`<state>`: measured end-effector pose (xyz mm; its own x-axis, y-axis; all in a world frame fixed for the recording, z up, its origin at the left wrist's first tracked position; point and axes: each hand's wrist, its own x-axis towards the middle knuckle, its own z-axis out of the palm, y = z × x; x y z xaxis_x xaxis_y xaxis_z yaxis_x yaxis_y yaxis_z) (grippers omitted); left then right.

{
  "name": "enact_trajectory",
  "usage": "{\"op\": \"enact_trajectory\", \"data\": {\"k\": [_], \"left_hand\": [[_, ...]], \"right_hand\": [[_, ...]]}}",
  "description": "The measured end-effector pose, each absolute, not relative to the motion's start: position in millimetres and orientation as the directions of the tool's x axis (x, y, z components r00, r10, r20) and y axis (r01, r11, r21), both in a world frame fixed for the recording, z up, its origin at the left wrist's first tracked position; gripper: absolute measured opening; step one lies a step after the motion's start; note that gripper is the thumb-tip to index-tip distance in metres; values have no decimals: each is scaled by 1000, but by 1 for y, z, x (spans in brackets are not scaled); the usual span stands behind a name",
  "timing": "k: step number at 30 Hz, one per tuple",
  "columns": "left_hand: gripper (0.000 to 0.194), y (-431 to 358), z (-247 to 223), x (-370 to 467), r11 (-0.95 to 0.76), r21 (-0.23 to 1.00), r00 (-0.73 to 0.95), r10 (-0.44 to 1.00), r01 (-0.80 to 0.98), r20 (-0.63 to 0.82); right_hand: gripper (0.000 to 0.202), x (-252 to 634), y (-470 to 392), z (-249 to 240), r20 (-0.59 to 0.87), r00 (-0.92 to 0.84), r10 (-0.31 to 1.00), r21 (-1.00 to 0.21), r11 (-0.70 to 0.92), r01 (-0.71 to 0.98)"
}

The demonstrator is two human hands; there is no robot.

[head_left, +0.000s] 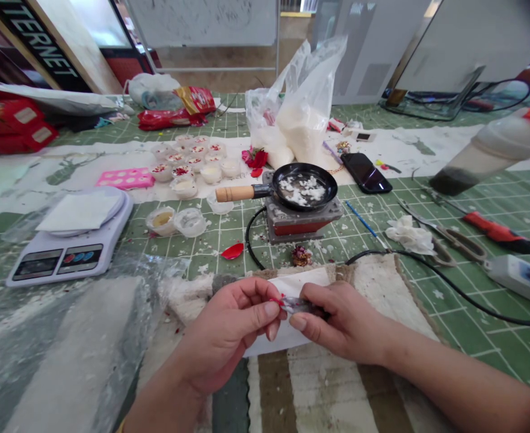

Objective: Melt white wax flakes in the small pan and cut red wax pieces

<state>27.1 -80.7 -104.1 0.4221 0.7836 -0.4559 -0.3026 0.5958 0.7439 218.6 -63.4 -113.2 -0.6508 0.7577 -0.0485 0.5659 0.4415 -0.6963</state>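
Left hand: The left hand [242, 319] is closed at thumb and fingertips, with a small red piece [277, 300] pinched between them.
Right hand: The right hand [343, 319] is clamped on a grey metal tool [298, 305], whose narrow end is pointed at the red piece; whether the two are touching cannot be told.
Paper: A white sheet [265, 346] is seen under both hands, laid on a striped cloth [314, 385].
Near the paper: A dried flower cluster [301, 255] is noted just beyond the sheet; a red petal [233, 251] is found to its left.
Burner: A small pan [326, 180] is set on the burner [303, 224], its wooden handle [235, 193] turned left; white flakes [305, 191] are scattered inside.
Left of burner: Small filled cups [197, 161] are grouped, many topped with red bits; nearer, a scale [111, 227] is covered in part by a folded white sheet.
Right of burner: A phone [366, 172], a crumpled tissue [409, 236], scissors [458, 240] and a red-handled tool [497, 231] are laid out.
Behind burner: Clear bags [307, 120] are partly filled with white material.
Surface: A green gridded tablecloth [463, 288] is littered with white crumbs.
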Motion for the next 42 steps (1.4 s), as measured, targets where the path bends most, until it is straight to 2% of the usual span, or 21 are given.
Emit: {"op": "enact_trajectory", "data": {"k": [10,20,42], "left_hand": [[11,-81,-105,26,597,747,419,782,-293,-461],[12,-80,-107,26,584,748,380,800,-316,-464],[10,-81,-106,27,562,758,341,821,-331,-459]], "right_hand": [[33,219,-64,-114,-12,-652,758,-672,477,566],[33,219,-63,-113,-74,-643,762,-706,415,574],[32,219,-63,-114,-47,-651,757,-706,437,558]]}}
